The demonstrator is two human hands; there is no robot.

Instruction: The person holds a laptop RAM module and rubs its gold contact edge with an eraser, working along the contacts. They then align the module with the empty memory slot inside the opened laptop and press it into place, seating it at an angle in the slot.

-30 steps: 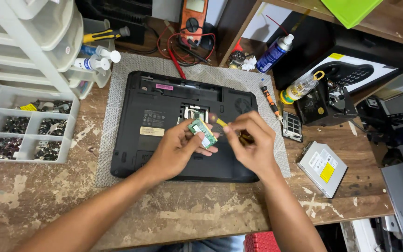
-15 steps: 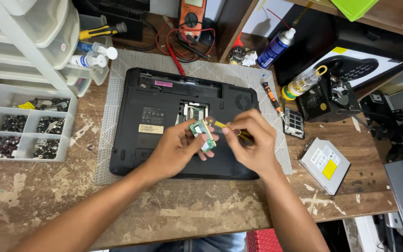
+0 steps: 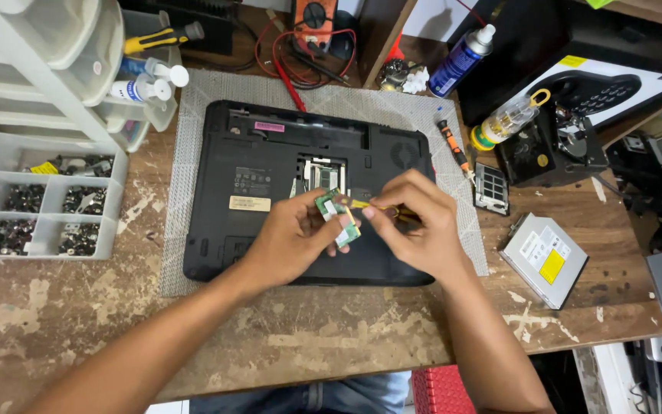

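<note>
Left hand [image 3: 289, 241] pinches the small green memory module [image 3: 338, 216] edgewise above the upturned black laptop [image 3: 270, 192], face exposed so the right hand [image 3: 415, 226], closed on a yellow-handled tool [image 3: 369, 205], can reach it.

Both hands, left [image 3: 294, 238] and right [image 3: 415, 226], meet with fingers pinched.

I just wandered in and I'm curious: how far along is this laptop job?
Done: the laptop lies bottom-up with its memory bay uncovered, and an optical drive sits beside it. In hand: the left hand holds a green memory module while the right hand works a yellow tool against it. Left: the bay remains uncovered.
</note>
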